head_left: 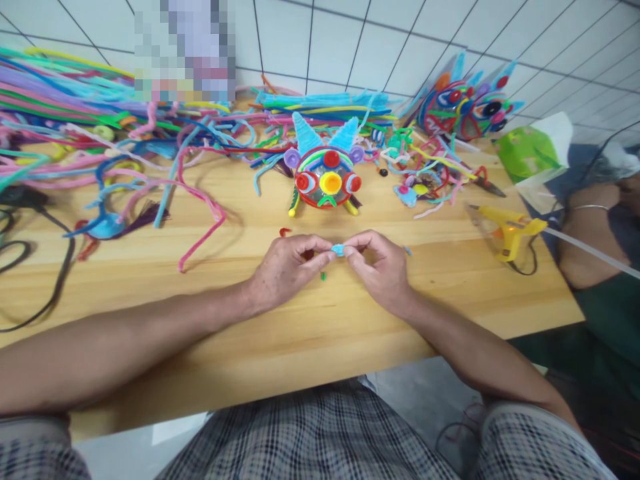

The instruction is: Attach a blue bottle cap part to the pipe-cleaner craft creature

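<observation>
Between the fingertips of my left hand (290, 267) and my right hand (383, 270) is a small light-blue piece of pipe cleaner (339, 250). Both hands pinch it from opposite sides, just above the table. Right behind them stands a colourful mask-like figure (327, 177) with blue pointed ears, red and white eyes and a yellow round nose. A short green scrap (323, 276) lies below my left fingers. A small red bent piece (285, 232) rests by the left knuckles.
Heaps of pipe cleaners (55, 100) cover the wooden table's (280, 347) back left. A yellow glue gun (513, 233) lies at the right, with a green tissue pack (527, 153) behind it. Two similar figures (465, 103) lean at the wall. Another person's arm (593, 227) is at the right edge.
</observation>
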`<control>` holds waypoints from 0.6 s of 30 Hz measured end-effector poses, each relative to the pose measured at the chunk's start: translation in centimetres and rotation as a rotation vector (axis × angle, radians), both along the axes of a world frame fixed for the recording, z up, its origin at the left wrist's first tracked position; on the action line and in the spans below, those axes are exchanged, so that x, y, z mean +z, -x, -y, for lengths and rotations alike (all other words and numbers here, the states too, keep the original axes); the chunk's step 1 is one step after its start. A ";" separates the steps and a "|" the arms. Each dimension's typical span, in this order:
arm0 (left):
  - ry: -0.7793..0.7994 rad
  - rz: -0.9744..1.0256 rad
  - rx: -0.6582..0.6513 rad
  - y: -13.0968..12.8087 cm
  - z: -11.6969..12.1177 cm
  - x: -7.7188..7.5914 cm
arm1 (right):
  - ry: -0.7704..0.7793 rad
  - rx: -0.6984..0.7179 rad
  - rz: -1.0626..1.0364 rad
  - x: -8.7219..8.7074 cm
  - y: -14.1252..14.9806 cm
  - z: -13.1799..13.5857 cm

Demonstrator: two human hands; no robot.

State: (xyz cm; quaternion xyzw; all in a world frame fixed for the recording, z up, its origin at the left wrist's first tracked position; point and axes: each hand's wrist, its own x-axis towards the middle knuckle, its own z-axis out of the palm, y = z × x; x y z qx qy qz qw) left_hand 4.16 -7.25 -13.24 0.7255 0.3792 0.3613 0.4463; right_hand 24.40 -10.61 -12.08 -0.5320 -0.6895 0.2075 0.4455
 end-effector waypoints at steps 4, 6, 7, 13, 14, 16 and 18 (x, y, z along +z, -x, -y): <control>-0.001 0.043 -0.007 0.0 -0.1 0.0 | 0.007 0.003 0.003 -0.1 0.0 0.0; -0.010 0.057 -0.010 0.0 -0.1 0.1 | 0.011 0.006 0.009 -0.2 0.0 0.0; -0.018 0.061 -0.009 0.0 -0.1 0.1 | 0.013 0.008 0.011 -0.2 0.0 0.0; -0.057 0.102 -0.007 -0.1 -0.1 -0.1 | 0.020 0.020 -0.001 -0.2 0.0 0.1; -0.058 0.107 -0.010 -0.2 -0.1 -0.1 | 0.029 0.021 -0.007 -0.1 0.0 0.1; -0.065 0.108 -0.013 -0.2 -0.1 -0.1 | 0.053 0.026 -0.024 0.0 0.0 0.1; -0.075 0.100 -0.017 -0.2 -0.2 -0.1 | 0.078 0.035 -0.043 0.0 0.0 0.1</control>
